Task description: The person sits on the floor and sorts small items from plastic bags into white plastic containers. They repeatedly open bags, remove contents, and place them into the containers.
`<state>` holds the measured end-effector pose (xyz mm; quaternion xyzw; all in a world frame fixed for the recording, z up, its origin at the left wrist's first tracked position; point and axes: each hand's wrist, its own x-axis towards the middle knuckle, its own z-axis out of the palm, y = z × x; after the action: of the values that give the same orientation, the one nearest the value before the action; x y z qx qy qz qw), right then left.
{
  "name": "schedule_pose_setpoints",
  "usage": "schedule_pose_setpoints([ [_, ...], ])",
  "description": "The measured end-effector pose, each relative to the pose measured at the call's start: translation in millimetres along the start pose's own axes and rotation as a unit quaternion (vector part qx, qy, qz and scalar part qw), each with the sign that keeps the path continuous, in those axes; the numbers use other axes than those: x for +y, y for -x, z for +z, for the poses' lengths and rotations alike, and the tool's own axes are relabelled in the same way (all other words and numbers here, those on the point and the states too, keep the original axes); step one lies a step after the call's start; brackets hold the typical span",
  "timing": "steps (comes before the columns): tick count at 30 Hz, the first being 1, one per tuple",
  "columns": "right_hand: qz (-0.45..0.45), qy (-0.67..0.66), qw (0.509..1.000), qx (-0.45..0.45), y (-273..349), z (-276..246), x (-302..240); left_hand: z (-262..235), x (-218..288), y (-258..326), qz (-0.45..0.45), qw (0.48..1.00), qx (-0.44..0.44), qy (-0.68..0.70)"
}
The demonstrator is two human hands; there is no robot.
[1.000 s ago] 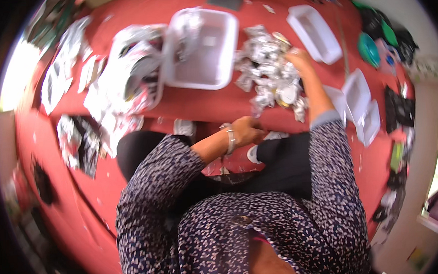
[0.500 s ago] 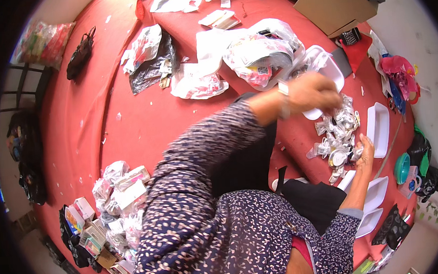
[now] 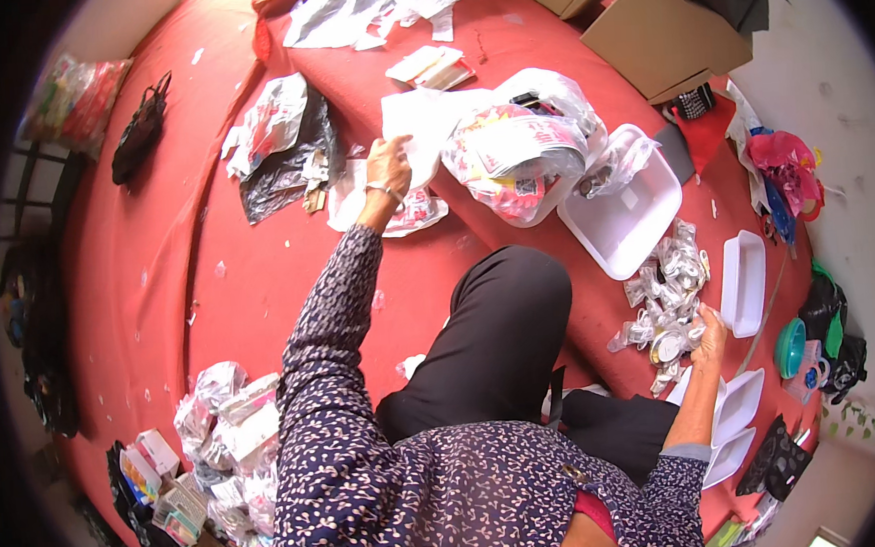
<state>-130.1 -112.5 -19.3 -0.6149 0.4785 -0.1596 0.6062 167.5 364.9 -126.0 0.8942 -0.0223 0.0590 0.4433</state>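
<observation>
Gripping white plastic sheet [image 3: 426, 124] edge — left hand [image 3: 388, 166]; right hand [image 3: 709, 329] open, resting beside foil packet pile [image 3: 665, 305].

A crumpled white plastic bag [image 3: 428, 124] and scattered shiny foil packets [image 3: 669, 294] lie on red cloth.

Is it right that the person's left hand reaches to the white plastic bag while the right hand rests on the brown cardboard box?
Not quite. In the head view the right hand rests on the pile of silvery packets, not the cardboard box. The left hand does reach to the white plastic bag.
</observation>
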Motion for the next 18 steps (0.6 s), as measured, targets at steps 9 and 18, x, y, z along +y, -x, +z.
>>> schedule_pose_setpoints([
  [9,0.020,-0.049,0.996,-0.070,-24.1,-11.9,4.4,50.2,-88.9,-83.8,0.127,0.954,-0.253,-0.100],
  [18,0.016,-0.176,0.980,0.095,-12.5,-48.0,-23.5,36.2,-52.3,-88.5,-0.155,0.958,-0.174,0.170],
])
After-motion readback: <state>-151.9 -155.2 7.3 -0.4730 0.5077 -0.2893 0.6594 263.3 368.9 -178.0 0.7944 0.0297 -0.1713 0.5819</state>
